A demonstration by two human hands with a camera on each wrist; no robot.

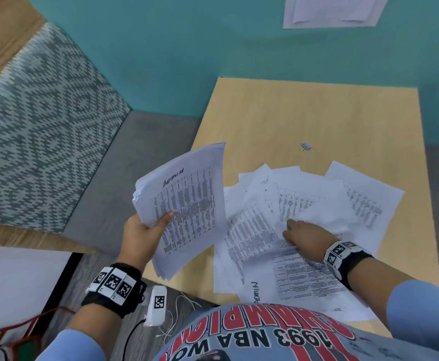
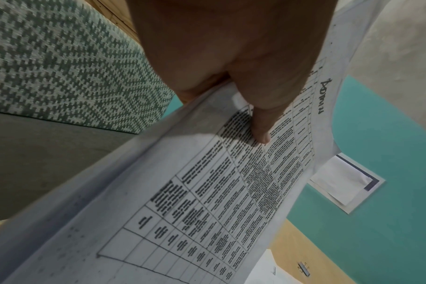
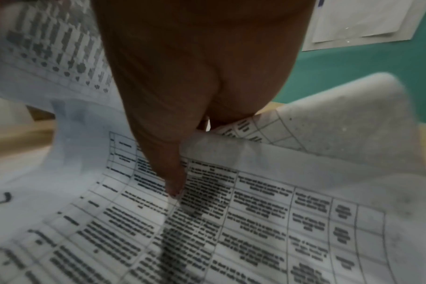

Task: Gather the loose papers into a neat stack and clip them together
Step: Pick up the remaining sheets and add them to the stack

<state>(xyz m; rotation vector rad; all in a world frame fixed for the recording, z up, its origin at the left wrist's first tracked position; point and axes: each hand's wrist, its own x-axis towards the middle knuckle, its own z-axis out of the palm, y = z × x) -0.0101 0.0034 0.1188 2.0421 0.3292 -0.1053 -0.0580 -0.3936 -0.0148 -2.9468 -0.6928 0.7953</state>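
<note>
Gripping gathered bundle [image 1: 187,204] off table edge, left hand [image 1: 142,230] clamps thumb over top sheet, fingers curled beneath. Right hand [image 1: 304,234] pinches lifted sheet [image 3: 255,201] from scattered papers [image 1: 317,204] on table [image 1: 317,113]. Advice: slide one sheet at a time, keep edges square before adding. Clip [image 1: 305,146] lies apart, beyond papers. No containers in view.
</note>
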